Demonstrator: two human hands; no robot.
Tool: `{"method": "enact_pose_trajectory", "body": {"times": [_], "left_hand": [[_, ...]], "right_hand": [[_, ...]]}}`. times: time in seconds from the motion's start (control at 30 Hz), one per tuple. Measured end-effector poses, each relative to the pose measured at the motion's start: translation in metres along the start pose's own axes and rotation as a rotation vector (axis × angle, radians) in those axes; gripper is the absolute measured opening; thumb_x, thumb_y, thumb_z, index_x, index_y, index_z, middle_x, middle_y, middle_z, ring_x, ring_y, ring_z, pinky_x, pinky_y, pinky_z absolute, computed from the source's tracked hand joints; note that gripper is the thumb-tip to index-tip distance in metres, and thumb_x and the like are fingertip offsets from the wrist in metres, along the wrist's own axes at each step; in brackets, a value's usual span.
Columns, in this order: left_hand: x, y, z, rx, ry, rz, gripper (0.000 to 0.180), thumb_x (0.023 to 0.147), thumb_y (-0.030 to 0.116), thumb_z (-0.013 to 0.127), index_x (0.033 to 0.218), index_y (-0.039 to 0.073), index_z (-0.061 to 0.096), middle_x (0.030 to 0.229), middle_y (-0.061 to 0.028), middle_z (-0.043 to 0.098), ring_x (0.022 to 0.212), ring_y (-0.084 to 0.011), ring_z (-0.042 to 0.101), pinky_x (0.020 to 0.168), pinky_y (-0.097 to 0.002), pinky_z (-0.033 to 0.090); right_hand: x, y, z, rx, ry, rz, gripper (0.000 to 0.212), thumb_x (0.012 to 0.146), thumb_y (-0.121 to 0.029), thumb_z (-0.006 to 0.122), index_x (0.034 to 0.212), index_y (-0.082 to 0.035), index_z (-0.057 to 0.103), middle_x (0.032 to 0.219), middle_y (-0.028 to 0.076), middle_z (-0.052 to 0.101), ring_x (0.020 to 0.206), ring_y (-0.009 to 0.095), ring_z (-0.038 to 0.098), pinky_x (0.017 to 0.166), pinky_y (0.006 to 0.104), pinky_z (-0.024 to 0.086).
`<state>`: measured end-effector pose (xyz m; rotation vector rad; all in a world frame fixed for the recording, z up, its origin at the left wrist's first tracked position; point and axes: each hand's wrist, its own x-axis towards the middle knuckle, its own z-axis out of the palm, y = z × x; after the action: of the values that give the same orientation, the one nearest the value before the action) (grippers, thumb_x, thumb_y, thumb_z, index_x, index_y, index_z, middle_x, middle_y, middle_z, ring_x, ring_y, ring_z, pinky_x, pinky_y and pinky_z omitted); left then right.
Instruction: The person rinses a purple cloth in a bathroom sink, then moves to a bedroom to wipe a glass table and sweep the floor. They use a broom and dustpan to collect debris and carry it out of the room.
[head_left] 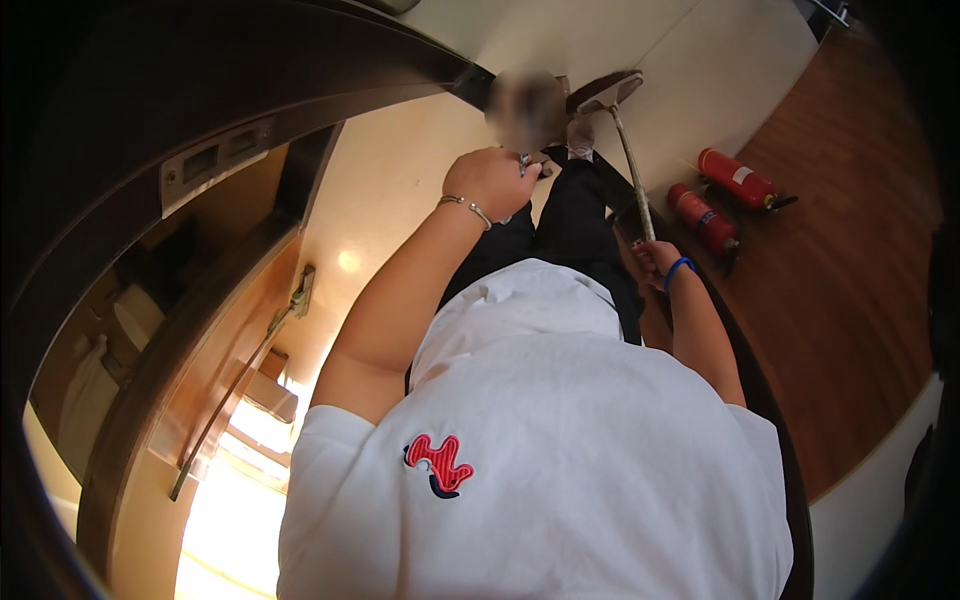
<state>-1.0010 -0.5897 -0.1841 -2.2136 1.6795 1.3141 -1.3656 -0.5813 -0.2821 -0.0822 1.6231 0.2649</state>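
Observation:
My left hand (488, 185), with a silver bracelet at the wrist, is closed in front of my dark trousers. A small shiny metal piece shows at its fingertips, but its kind cannot be made out. Lower on the right, my right hand (655, 260), with a blue band at the wrist, is wrapped round the light, worn pole (630, 165) of a long-handled floor tool. The tool's wide head (610, 90), pale with a dark edge, is near my shoe (580, 140); whether it is a mop or a broom I cannot tell. A blurred patch hides what lies just beyond my left hand.
Two red fire extinguishers (740, 178) (703, 218) lie on the right by the brown wood-look floor (850, 250). At left are a dark frame with a metal plate (215, 165) and a wooden panel (235, 360) with a metal fitting. Pale floor (690, 90) runs ahead.

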Motion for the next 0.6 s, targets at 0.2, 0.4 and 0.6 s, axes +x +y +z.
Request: {"method": "enact_pose_trajectory", "body": {"times": [0.2, 0.4, 0.6], "left_hand": [[0.002, -0.003, -0.001, 0.005, 0.005, 0.025, 0.029, 0.083, 0.037, 0.05, 0.088, 0.014, 0.067, 0.08, -0.0122, 0.065, 0.076, -0.0328, 0.061, 0.068, -0.0405, 0.049], [0.001, -0.006, -0.007, 0.023, 0.001, 0.04, 0.03, 0.083, 0.038, 0.05, 0.087, 0.013, 0.067, 0.078, -0.0126, 0.065, 0.074, -0.0331, 0.061, 0.067, -0.0407, 0.049], [0.002, -0.007, -0.008, 0.026, -0.022, 0.02, 0.032, 0.084, 0.039, 0.05, 0.086, 0.013, 0.067, 0.079, -0.0131, 0.065, 0.076, -0.0328, 0.062, 0.068, -0.0406, 0.049]], "right_hand": [[0.004, -0.001, 0.011, -0.046, 0.043, -0.006, 0.018, 0.078, -0.015, 0.056, 0.062, -0.01, 0.048, 0.049, -0.001, 0.039, 0.038, 0.011, 0.037, 0.035, 0.0259, 0.028], [0.005, 0.005, 0.021, -0.081, 0.086, -0.066, 0.014, 0.076, -0.015, 0.057, 0.066, -0.007, 0.051, 0.051, 0.002, 0.043, 0.038, 0.014, 0.038, 0.037, 0.0276, 0.031], [-0.026, 0.004, 0.032, 0.358, -0.129, -0.042, 0.011, 0.081, -0.014, 0.054, 0.073, -0.009, 0.049, 0.054, -0.002, 0.043, 0.04, 0.007, 0.039, 0.037, 0.0206, 0.03]]}}
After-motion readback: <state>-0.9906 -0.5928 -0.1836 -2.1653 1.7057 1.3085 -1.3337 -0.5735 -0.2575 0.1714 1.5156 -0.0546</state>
